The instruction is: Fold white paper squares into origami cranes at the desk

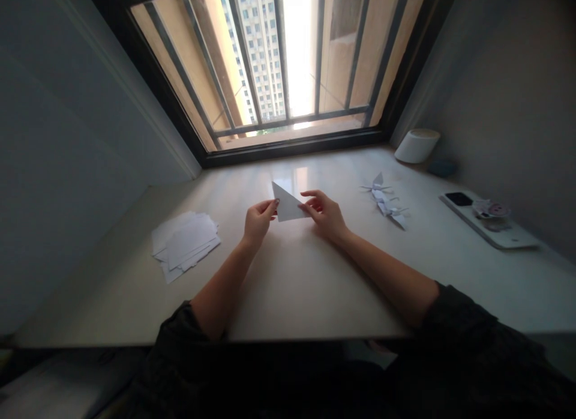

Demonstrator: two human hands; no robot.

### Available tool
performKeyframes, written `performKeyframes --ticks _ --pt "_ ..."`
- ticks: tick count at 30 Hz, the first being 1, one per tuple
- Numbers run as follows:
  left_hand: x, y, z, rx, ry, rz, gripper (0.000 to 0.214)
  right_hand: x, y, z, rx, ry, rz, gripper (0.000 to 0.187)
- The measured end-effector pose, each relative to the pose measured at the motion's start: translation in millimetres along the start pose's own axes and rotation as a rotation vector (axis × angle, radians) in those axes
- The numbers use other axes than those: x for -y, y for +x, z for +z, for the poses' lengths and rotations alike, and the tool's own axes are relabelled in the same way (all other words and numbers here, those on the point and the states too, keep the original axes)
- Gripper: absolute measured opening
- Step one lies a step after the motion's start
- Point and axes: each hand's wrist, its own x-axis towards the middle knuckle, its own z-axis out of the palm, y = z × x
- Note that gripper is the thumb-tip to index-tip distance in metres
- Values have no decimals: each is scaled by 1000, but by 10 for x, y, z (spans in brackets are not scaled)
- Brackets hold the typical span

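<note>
A white sheet of paper folded into a triangle (pixel 287 205) is held up between my two hands, above the middle of the tabletop. My left hand (pixel 260 220) pinches its left edge between thumb and fingers. At the right-hand corner, my right hand (pixel 324 211) grips the paper with the thumb in front, its index finger lifted a little away. Left of my hands lies a loose pile of white paper sheets (pixel 189 242). Several folded paper cranes (pixel 384 203) sit in a row to the right.
The pale, glossy tabletop (pixel 288 287) runs up to a barred window (pixel 288 65) at the back. A white cylindrical object (pixel 416 146) stands in the back right corner beside a small dark item. A phone (pixel 490 221) with a round grip attached lies at the right.
</note>
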Motion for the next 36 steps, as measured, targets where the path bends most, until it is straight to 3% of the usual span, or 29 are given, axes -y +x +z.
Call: performKeyframes --ticks 6,10,15,21,29,36 --pt "77 37 -31 -3 -40 -118 48 33 -36 -19 90 -176 -245 49" --pt "95 47 -33 28 -91 -161 47 -3 -45 -11 137 -258 -276 61" --pt "92 55 -47 37 -105 -182 46 -12 -37 -10 160 -204 -280 54" --pt "97 71 -73 31 -71 -153 46 -8 -24 -1 174 -45 -197 56" --pt "105 74 -73 10 -14 -111 49 32 -8 10 148 187 53 45" --pt "115 70 -57 71 60 -64 48 -43 19 21 7 278 221 51"
